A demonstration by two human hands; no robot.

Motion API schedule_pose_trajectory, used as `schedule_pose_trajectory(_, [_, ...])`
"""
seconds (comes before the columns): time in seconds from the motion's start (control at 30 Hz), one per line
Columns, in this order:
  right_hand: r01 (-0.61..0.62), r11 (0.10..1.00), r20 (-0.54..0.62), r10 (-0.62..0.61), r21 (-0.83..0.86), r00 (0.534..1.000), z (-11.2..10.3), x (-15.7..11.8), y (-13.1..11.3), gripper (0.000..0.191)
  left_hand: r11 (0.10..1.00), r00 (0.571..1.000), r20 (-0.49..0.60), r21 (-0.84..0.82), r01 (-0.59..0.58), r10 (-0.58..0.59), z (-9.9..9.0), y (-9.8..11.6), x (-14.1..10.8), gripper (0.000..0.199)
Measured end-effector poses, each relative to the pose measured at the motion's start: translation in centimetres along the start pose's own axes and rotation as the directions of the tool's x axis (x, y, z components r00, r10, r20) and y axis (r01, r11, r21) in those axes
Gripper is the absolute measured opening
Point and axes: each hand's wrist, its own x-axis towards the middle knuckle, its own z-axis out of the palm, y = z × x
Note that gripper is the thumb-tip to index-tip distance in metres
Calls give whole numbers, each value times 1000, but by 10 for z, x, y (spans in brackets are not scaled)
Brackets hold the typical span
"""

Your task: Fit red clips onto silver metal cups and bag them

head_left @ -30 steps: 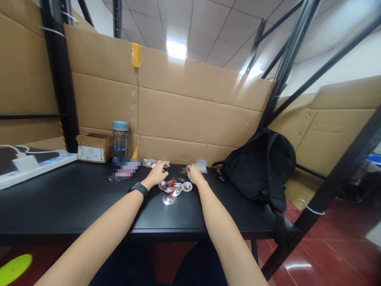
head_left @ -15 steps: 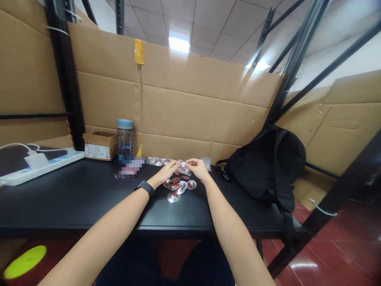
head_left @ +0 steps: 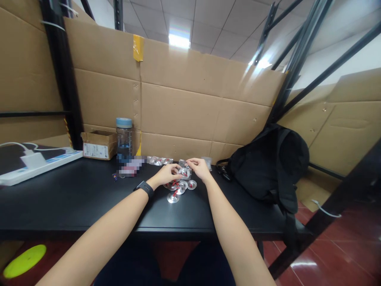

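Observation:
My left hand (head_left: 167,174), with a dark watch on its wrist, is closed with thumb and fingers around the edge of a clear round disc with a red centre (head_left: 185,173), which looks like a suction cup. My right hand (head_left: 199,167) pinches thin clear plastic, apparently a small bag, just above that disc; its fingertips partly hide it. Below the hands, several loose suction cups (head_left: 173,198) with red parts lie in a loose cluster on the black table (head_left: 113,206).
A row of bagged suction cups (head_left: 160,161) lies at the back. To the left are a water bottle (head_left: 124,139), a small cardboard box (head_left: 99,145) and a white power strip (head_left: 56,162). A black backpack (head_left: 264,163) stands right; a cardboard wall (head_left: 178,107) closes the back.
The held disc has come lower and nearer to me, now facing up in my left fingers. My right hand's fingers have drawn slightly up and away from it, holding the plastic.

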Motion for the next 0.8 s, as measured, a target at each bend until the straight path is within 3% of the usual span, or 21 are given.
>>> schedule_pose_trajectory(0.13, [32, 999, -1, -32, 26, 999, 3, 2, 2, 43, 1000, 1000, -18, -21, -2, 1, 0, 0, 3, 34])
schedule_pose_trajectory(0.27, [33, 998, -51, -30, 60, 998, 6, 0, -2, 46, 999, 991, -136, -44, -14, 8, 1, 2, 6, 25])
schedule_pose_trajectory(0.43, [5, 996, -26, -3, 92, 1000, 9, -3, -2, 65, 984, 967, -253, -176, -18, -28, 2, 5, 9, 31])
schedule_pose_trajectory(0.6, [19, 978, -196, 22, 206, 980, 11, -3, 0, 62, 950, 912, -400, -310, -41, -91, 2, 9, 9, 37])
schedule_pose_trajectory(0.7, [10, 978, -130, 17, 206, 991, 12, -4, 0, 47, 933, 899, -431, -351, -83, -82, 2, 14, 7, 34])
schedule_pose_trajectory(0.8, [-23, 989, -30, 28, 143, 999, 11, -6, -1, 37, 948, 925, -377, -306, -85, -38, 0, 17, 7, 25])
